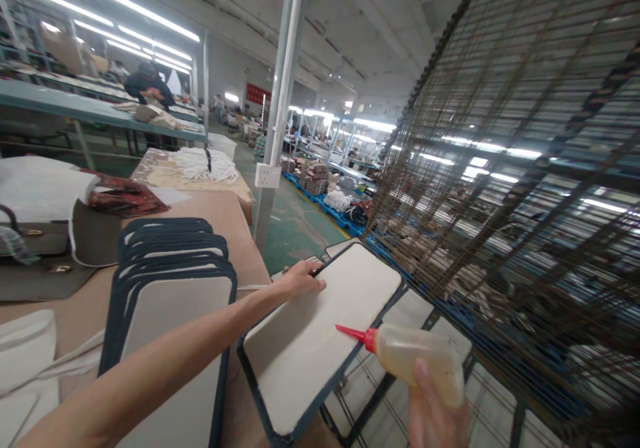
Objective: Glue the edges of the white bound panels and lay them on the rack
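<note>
A white rectangular panel with a dark navy border is tilted in front of me. My left hand grips its far left edge, thumb lying on the white face and fingers around the rim. In my right hand is a squeeze bottle of yellowish glue, its red nozzle pointing left, just over the panel's lower right part. A faint yellowish streak shows on the white face below the nozzle. To the left, a fanned stack of similar dark-edged panels lies on the table.
The brown table also carries grey-brown bags and white pieces at left. A tall wire rack rises at right, with more panels on its lower wires. A metal post with a socket stands ahead. Another person bends over a far table.
</note>
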Action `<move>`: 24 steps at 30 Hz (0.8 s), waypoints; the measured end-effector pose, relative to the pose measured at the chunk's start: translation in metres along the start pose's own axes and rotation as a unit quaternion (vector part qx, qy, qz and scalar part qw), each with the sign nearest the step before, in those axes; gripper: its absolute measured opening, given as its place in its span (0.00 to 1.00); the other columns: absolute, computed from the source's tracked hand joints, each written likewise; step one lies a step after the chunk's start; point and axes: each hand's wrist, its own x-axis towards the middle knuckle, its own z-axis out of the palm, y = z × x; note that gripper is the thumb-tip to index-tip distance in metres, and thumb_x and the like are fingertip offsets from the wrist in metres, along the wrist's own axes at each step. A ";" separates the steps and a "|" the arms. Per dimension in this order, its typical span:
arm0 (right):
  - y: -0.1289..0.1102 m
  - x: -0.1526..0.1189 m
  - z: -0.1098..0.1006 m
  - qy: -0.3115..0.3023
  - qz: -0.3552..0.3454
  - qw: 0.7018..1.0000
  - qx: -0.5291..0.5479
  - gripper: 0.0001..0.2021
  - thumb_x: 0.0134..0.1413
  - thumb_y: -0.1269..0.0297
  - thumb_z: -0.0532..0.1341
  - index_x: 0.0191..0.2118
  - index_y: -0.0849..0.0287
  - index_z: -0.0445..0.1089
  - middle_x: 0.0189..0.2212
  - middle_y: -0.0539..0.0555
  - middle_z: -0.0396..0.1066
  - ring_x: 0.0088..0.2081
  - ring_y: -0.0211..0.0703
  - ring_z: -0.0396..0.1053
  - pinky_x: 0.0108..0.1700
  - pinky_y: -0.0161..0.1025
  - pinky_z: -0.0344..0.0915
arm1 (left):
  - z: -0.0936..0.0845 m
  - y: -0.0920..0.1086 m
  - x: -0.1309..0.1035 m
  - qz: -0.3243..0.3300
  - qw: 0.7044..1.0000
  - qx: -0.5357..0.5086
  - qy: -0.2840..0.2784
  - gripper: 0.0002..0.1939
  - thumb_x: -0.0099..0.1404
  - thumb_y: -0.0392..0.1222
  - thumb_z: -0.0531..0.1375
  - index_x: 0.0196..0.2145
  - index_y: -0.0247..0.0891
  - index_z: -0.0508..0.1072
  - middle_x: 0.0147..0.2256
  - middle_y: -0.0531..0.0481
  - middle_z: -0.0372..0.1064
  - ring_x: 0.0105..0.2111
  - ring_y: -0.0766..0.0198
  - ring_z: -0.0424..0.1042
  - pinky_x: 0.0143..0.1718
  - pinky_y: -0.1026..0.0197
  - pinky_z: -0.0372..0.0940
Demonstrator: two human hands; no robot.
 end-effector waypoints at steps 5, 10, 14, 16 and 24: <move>0.000 -0.001 -0.001 0.011 -0.035 0.998 -0.051 0.34 0.22 0.60 0.75 0.44 0.61 0.68 0.38 0.54 0.69 0.41 0.49 0.65 0.60 0.58 0.49 | -0.001 0.004 0.007 0.024 0.999 0.035 0.020 0.17 0.44 0.42 0.60 0.33 0.34 0.76 0.27 0.53 0.71 0.28 0.62 0.68 0.28 0.65 0.61; 0.022 0.007 -0.015 -0.012 -0.067 0.990 -0.123 0.34 0.32 0.55 0.72 0.49 0.62 0.66 0.40 0.56 0.69 0.42 0.50 0.66 0.54 0.53 0.59 | 0.001 0.006 0.009 0.019 0.999 0.042 0.013 0.15 0.44 0.41 0.60 0.31 0.34 0.76 0.24 0.54 0.70 0.26 0.63 0.67 0.26 0.66 0.59; 0.035 -0.005 -0.019 -0.054 -0.042 0.988 -0.135 0.32 0.35 0.53 0.71 0.48 0.62 0.66 0.40 0.56 0.70 0.43 0.50 0.67 0.48 0.46 0.66 | 0.005 0.005 0.008 0.008 0.999 0.033 0.009 0.15 0.45 0.41 0.59 0.32 0.34 0.75 0.23 0.55 0.69 0.23 0.64 0.67 0.24 0.66 0.59; 0.033 -0.013 -0.021 -0.073 -0.024 0.988 -0.131 0.31 0.37 0.52 0.70 0.49 0.61 0.66 0.39 0.56 0.71 0.42 0.51 0.69 0.44 0.46 0.68 | 0.005 0.005 0.008 0.011 0.999 0.034 0.018 0.14 0.45 0.41 0.60 0.31 0.35 0.75 0.23 0.55 0.69 0.24 0.64 0.67 0.24 0.67 0.59; -0.036 0.022 -0.025 0.016 -0.075 0.996 -0.042 0.26 0.38 0.54 0.70 0.47 0.53 0.70 0.43 0.54 0.71 0.48 0.54 0.66 0.56 0.57 0.59 | -0.005 0.010 -0.005 -0.007 0.999 -0.022 -0.025 0.18 0.45 0.46 0.60 0.34 0.33 0.73 0.24 0.54 0.70 0.22 0.65 0.67 0.23 0.66 0.59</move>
